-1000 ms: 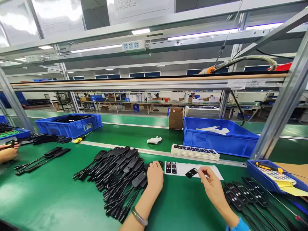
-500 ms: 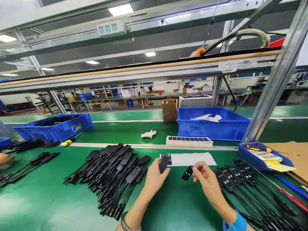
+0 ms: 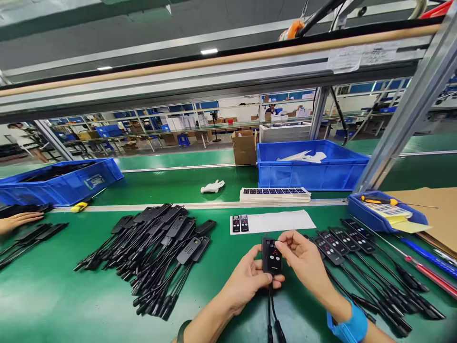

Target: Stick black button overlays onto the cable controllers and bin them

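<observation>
My left hand [image 3: 252,276] is closed around a small black controller [image 3: 266,270], whose two cables hang down toward the front of the bench. A black label [image 3: 274,256] with white buttons and red marks lies over the controller's face. At its upper right edge, the thumb and fingers of my right hand [image 3: 302,255] pinch the label. Just beyond my hands is a white label sheet [image 3: 274,221], with two black labels left at its left end. Several labelled controllers [image 3: 339,243] lie to the right of my right hand. Left of my hands is a pile of unlabelled black controllers [image 3: 167,238] with cables.
Behind the sheet sits a label stack [image 3: 274,194], then a blue bin [image 3: 310,164]. A small blue tray [image 3: 385,212] with a screwdriver [image 3: 380,200] stands at right. A white glove [image 3: 213,186] lies mid-bench. Another person's hand [image 3: 21,221] is at far left.
My hands have come together. The controller has turned upright and the label, held apart before, is now over its face. The view has tilted down; the other person's hand has reached further in.
</observation>
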The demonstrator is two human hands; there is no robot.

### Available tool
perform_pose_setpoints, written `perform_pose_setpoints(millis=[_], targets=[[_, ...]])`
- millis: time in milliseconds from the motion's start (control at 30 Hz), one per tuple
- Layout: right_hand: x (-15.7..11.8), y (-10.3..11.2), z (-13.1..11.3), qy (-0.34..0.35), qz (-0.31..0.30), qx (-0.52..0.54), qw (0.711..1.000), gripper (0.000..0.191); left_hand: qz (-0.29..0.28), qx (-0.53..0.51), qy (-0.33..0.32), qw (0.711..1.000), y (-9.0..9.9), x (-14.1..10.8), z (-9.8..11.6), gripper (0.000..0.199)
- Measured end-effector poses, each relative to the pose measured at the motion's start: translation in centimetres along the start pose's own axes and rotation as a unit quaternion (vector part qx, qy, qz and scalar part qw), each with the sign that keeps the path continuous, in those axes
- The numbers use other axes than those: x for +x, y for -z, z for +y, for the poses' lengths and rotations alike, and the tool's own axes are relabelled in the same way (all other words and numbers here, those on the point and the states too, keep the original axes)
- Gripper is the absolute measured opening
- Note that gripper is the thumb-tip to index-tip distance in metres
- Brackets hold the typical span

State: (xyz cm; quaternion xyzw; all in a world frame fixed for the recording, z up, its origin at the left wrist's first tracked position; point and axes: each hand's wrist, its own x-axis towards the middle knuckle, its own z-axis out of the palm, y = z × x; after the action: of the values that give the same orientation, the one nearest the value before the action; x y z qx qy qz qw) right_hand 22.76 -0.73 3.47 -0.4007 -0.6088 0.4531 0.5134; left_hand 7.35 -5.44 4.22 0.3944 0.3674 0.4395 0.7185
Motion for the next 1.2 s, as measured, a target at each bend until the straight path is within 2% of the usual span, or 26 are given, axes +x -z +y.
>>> perform_pose_setpoints(millis=[533, 1000, 1200], targets=[[-0.4, -0.2, -0.5, -0.018, -0.004, -0.021, 1.000, 0.028, -0.018, 0.008, 0.019, 1.000, -0.1, -0.1, 0.0, 0.056], [-0.2, -0.3, -1.0, -0.026, 0.012, -0.036, 0.999, 0.030, -0.028, 0.036, -0.001, 0.999, -0.3, 0.0, -0.2, 0.053], [-0.3, -0.4, -0.6, -0.035, 0.019, -0.034, 0.999, 0.027, -0.031, 0.049, -0.007, 0.998, -0.3, 0.0, -0.2, 0.051]])
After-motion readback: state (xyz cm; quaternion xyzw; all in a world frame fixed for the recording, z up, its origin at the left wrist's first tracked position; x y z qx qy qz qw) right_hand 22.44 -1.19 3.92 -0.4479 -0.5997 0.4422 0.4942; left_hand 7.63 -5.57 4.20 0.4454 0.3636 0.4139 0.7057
